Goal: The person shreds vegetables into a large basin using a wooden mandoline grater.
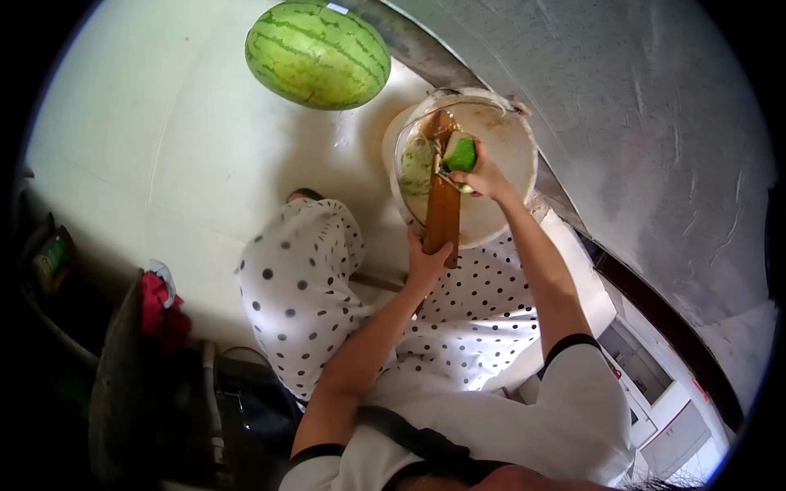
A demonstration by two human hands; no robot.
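Observation:
A wooden grater [443,209] leans lengthwise into a white bucket [396,155]. My left hand [429,260] grips the near end of the grater, fingers wrapped around its edge. In my right hand [486,175] is a chunk of green-skinned gourd [461,152] with a pale cut face. The chunk is over the grater's upper half, and whether it touches the board is hard to tell. Pale green shreds [416,168] lie inside the bucket on the left, and a few bits stick to the board.
A whole striped watermelon [319,56] rests on the pale floor [196,139] beyond the bucket. Along the right runs a grey surface [663,123]. Dark items and a red cloth [164,309] are at the lower left. My knees in dotted trousers [303,278] flank the bucket's near side.

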